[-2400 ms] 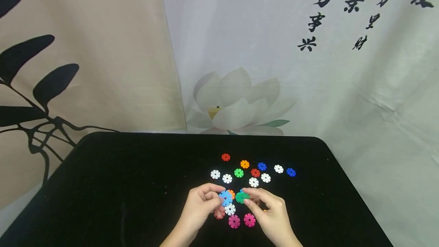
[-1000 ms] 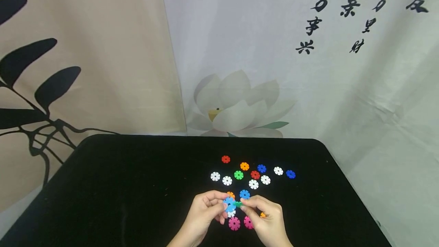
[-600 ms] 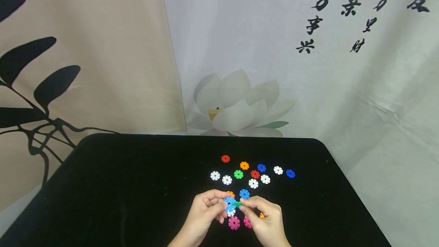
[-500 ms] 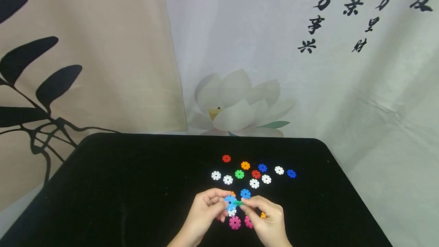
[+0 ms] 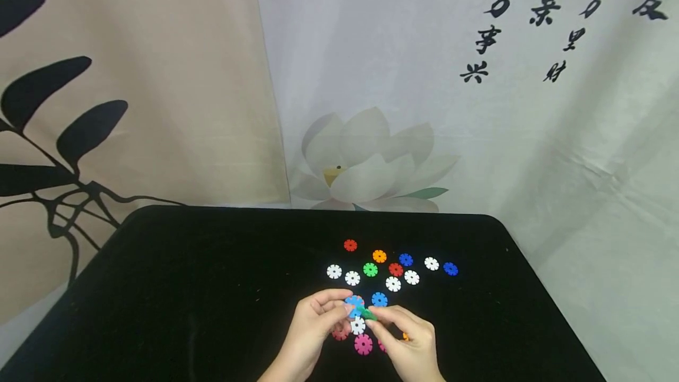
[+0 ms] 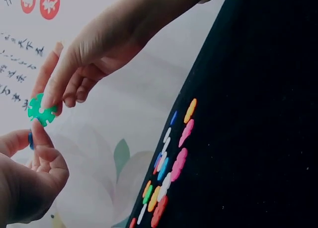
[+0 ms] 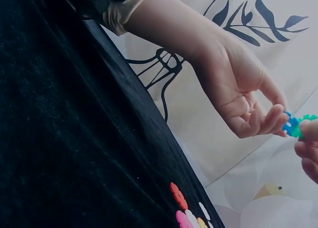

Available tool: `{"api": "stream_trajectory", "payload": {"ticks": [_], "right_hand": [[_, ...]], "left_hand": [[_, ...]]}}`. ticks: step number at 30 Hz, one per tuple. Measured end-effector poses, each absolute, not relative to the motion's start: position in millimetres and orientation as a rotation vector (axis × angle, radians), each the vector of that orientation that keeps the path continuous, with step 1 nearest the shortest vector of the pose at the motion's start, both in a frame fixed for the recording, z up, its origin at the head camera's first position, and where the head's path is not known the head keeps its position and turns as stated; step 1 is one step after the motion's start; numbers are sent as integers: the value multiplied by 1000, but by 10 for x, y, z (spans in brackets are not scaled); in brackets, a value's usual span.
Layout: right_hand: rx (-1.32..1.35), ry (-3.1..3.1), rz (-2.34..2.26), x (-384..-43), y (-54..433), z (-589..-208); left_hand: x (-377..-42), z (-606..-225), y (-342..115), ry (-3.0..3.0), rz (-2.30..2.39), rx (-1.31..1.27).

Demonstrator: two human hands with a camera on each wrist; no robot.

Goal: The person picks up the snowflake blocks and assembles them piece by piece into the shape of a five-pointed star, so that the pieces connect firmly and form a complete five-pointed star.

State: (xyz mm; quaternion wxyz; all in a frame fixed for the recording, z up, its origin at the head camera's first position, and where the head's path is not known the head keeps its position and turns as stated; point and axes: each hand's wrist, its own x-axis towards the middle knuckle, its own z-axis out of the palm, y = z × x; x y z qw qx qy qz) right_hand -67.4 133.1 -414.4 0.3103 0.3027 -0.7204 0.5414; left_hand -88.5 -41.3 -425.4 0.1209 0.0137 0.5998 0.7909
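Note:
Over the near part of the table, my left hand (image 5: 313, 326) pinches a light blue notched interlocking disc (image 5: 352, 304) between thumb and fingers. My right hand (image 5: 411, 335) grips a green notched disc (image 5: 368, 314) by its edge. The two discs meet at their rims, at an angle to each other. In the left wrist view the green disc (image 6: 39, 111) shows its face, while the blue disc (image 6: 31, 140) appears edge-on below it. From the right wrist camera, the blue disc (image 7: 290, 124) and green disc (image 7: 301, 126) overlap between the fingertips. Fingers hide parts of both.
On the black table (image 5: 185, 287) several more discs lie flat. A white disc (image 5: 358, 326), a pink disc (image 5: 363, 344) and a red disc (image 5: 340, 333) are under the hands. Beyond them lie a blue disc (image 5: 379, 299) and scattered others. A printed curtain (image 5: 371, 75) hangs behind.
The green disc, earlier apart from the blue one and face-up, has come left against its rim and turned. In the last half second both discs have tilted and the left hand has risen slightly.

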Motion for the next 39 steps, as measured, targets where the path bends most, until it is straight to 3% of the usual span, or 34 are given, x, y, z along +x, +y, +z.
{"api": "stream_trajectory", "payload": {"ticks": [16,29,39], "right_hand": [[834,-2076,1453,-737,1564,-4089],[564,-2821,1404,-1178,2290,-4593],[634,-3083,1416,-1264,2492,-4748]], "left_hand": [[-951,-4276,-493,1785,2202,80],[-1025,-4269,-611,1864,2168,125],[-1052,-4287,-632,1906,2179,94]]}}
